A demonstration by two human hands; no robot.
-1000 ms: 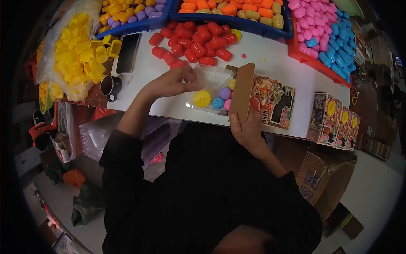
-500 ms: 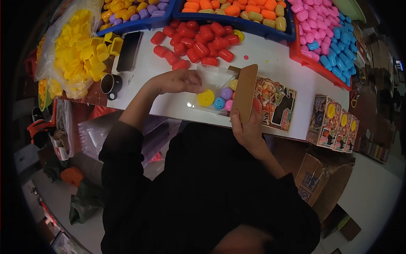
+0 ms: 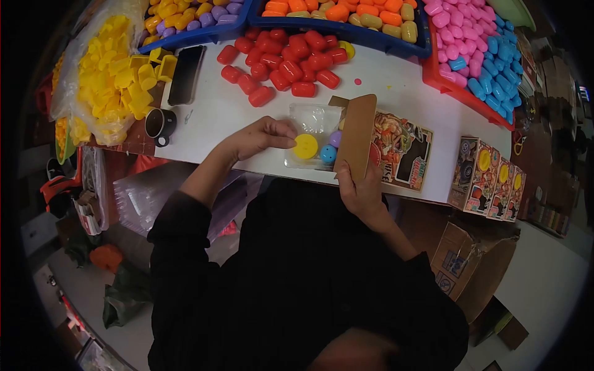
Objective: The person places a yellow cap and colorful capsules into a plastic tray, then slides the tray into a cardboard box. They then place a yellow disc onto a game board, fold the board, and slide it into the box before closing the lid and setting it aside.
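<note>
A clear plastic tray [image 3: 312, 119] with a yellow capsule [image 3: 305, 146], a blue one [image 3: 328, 154] and a purple one [image 3: 335, 138] lies partly inside a printed cardboard box [image 3: 396, 148] on the white table [image 3: 396, 93]. My left hand [image 3: 263, 136] pinches the tray's near left edge beside the yellow capsule. My right hand [image 3: 362, 188] grips the box's brown open flap [image 3: 356, 133], which stands upright and hides the tray's right end.
Red capsules [image 3: 288, 62] lie loose behind the tray. Blue bins [image 3: 346, 28] and a red bin [image 3: 476, 55] hold more capsules. A bag of yellow pieces [image 3: 114, 80], a phone [image 3: 187, 74] and a black cup [image 3: 161, 123] sit left. Finished boxes [image 3: 489, 176] stand right.
The tray has slid right, deeper into the box, so fewer capsules show. My left hand followed it toward the box. My right hand stays on the flap.
</note>
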